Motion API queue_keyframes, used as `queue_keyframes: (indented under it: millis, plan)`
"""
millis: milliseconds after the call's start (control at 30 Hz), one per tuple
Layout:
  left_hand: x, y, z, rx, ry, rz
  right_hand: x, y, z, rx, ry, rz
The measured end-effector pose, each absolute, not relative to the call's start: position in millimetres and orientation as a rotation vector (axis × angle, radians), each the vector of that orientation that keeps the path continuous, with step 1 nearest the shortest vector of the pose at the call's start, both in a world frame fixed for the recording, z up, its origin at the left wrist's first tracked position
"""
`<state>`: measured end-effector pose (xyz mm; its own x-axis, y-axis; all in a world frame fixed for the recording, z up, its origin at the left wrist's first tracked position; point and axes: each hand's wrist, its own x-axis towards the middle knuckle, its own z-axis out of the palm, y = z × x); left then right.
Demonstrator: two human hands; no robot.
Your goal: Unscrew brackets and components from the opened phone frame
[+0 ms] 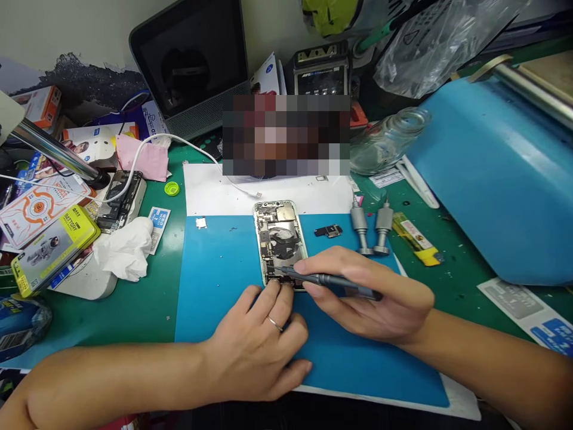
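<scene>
An opened smartphone [293, 230] lies face up on a blue mat [210, 298], its circuit boards and inner parts bare. My left hand [264, 340], a ring on one finger, rests at the phone's lower end with bent fingers pressing on its bottom edge; the fingertips are partly hidden. Pinched between thumb and fingers of my right hand [371, 292] are dark tweezers [324, 279], their point over the phone's lower inside. A small dark phone part [329, 231] sits to the right of the phone, and a small silvery piece [201, 223] to the left.
Two grey screwdrivers [359, 224] stand right of the mat, beside a yellow lighter [416, 239]. A white cable [179, 136] ends above the phone. Left are a crumpled tissue [128, 248], a battery box [56, 248] and another opened phone [120, 200]. A glass jar [387, 143] lies behind.
</scene>
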<state>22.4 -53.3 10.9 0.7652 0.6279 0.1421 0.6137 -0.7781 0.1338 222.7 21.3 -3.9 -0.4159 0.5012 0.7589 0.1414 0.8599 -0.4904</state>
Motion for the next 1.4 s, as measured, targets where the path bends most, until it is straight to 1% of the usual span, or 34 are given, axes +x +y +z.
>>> queue_keyframes:
  millis: [300,533,733,933,1133,1200,1300,1400]
  plan:
    - [24.0,-52.4,9.0,2.906,0.921,0.357,220.9,22.1,-5.8,-0.365,-2.226,0.504]
    - [26.5,-48.7,5.8,2.924,0.720,0.472,214.0,20.2,-16.3,-0.241,-2.271,0.567]
    - [27.3,-49.2,0.0,2.967,0.591,0.617,211.6,19.9,-19.9,-0.226,-2.335,0.605]
    - [27.9,-51.1,-1.1,2.954,0.609,0.688,208.3,17.9,-24.0,-0.236,-2.346,0.595]
    - [26.3,-50.5,2.9,2.884,0.551,0.771,206.8,17.0,-17.8,-0.243,-2.256,0.576]
    - [24.7,-48.6,7.9,2.826,0.546,0.852,209.1,16.9,-14.0,-0.344,-2.184,0.596]
    - [21.3,-42.5,18.2,2.692,0.661,0.966,213.0,17.4,-10.3,-0.595,-1.985,0.677]
    - [16.9,-32.3,25.1,2.538,0.823,1.075,214.0,19.3,-9.0,-0.656,-1.698,0.762]
